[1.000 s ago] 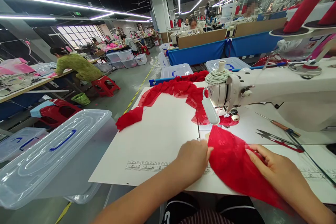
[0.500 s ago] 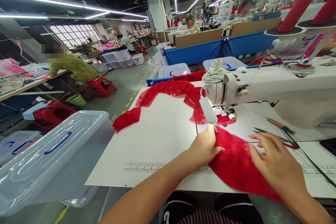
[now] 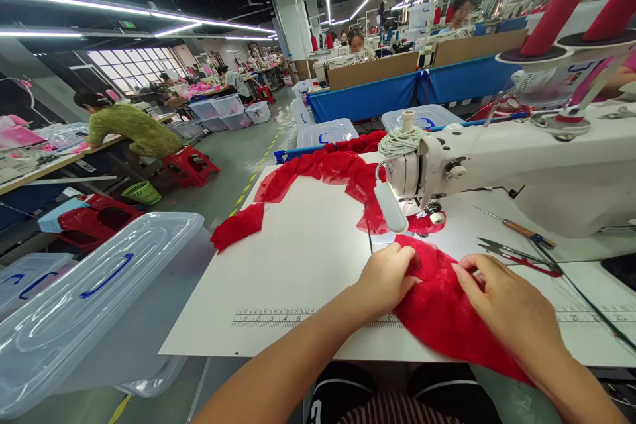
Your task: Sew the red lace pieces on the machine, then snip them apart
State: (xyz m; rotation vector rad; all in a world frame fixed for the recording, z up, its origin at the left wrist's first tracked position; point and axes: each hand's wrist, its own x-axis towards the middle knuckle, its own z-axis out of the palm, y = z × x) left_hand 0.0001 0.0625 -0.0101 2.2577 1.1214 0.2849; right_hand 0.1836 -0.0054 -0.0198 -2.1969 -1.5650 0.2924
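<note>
Right hand (image 3: 507,301): back down onto the red cloth (image 3: 442,308), thumb and fingertips drawn together where half a second ago they stood spread; it's nearly closed now, pinching the fabric's upper right edge.

Left hand (image 3: 385,278): dipped a touch, its fingers more curled than in the last frame, and it has the cloth's upper left edge between thumb and fingers.

Red cloth: on the near side of the machine, slanting across the table (image 3: 293,248) and over its front edge; two grips, one either side, probably to keep that slippery layer spread and under control.

Sewing machine (image 3: 501,156): just beyond the hands, its lamp (image 3: 391,207) hanging by the stitching area, presumably to light it.

Scissors (image 3: 521,257) and awl (image 3: 527,232): both lying to the right of the machine's head, likely parked there for a quick reach.

Ruffled strip (image 3: 342,169): curving away along the far side, apparently pushed back to leave working room.

Hard to see: needle and foot are masked by lamp and head; the left fingertips are buried in fabric; the cloth's lower end slips behind the right forearm; any join between cloth and strip, can't tell.
</note>
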